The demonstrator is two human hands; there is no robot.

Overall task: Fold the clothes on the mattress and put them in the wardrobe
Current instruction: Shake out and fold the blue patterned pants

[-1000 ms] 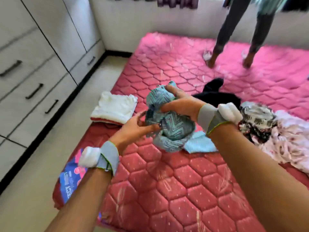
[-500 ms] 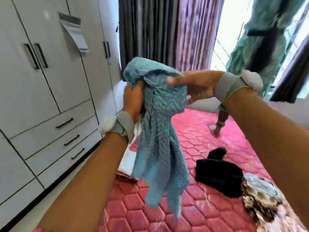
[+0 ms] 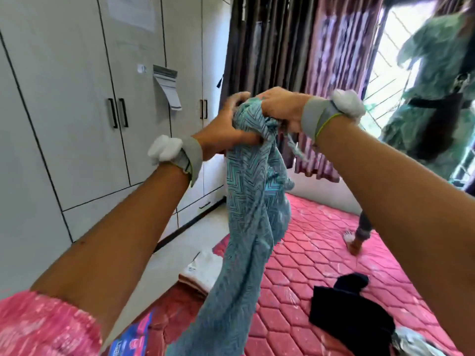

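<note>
Above the pink quilted mattress (image 3: 321, 278), a teal zigzag-print garment (image 3: 249, 201) hangs bunched from two raised hands, its tail trailing toward the near edge. The left hand (image 3: 226, 127) grips the gathered top with curled fingers; the right hand (image 3: 280, 106) clutches the same bunch just beside it. Behind them at left stands the white wardrobe (image 3: 77, 98), doors closed. A folded white cloth (image 3: 205, 265) lies at the mattress's left edge, a black garment (image 3: 344, 304) crumpled to the right, patterned clothes (image 3: 411, 343) at the near right corner. Folding well likely means first finding the seams or shoulders, spreading the hands apart and shaking the cloth flat before laying it down.
</note>
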